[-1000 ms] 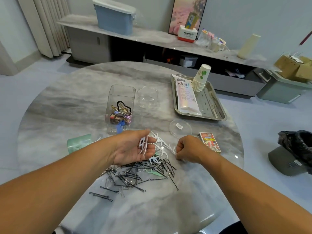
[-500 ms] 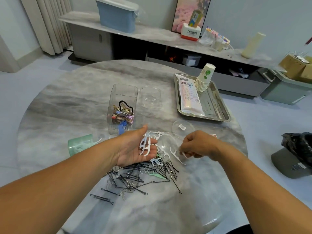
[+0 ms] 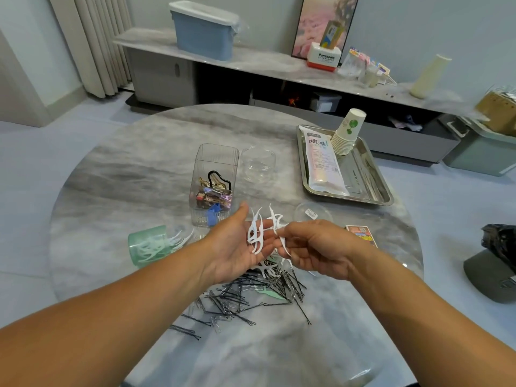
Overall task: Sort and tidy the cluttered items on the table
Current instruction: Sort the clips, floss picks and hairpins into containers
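White plastic floss picks point(image 3: 255, 233) lie across the upturned palm of the left hand point(image 3: 237, 244), whose fingers are extended and only slightly cupped. Right hand point(image 3: 315, 247), knuckles up and fingers curled, pinches a further floss pick point(image 3: 279, 231) just beside the left fingertips; the two hands nearly touch above the round marble table point(image 3: 134, 174). Each pick is thin and curved, with a pointed handle and a forked head. Beneath the hands lies a scattered heap of black bobby pins point(image 3: 251, 294) mixed with more picks. Left of the forearm, a green cup point(image 3: 148, 248) lies on its side with picks inside. A clear container point(image 3: 215, 182) of hair clips stands behind the hands.
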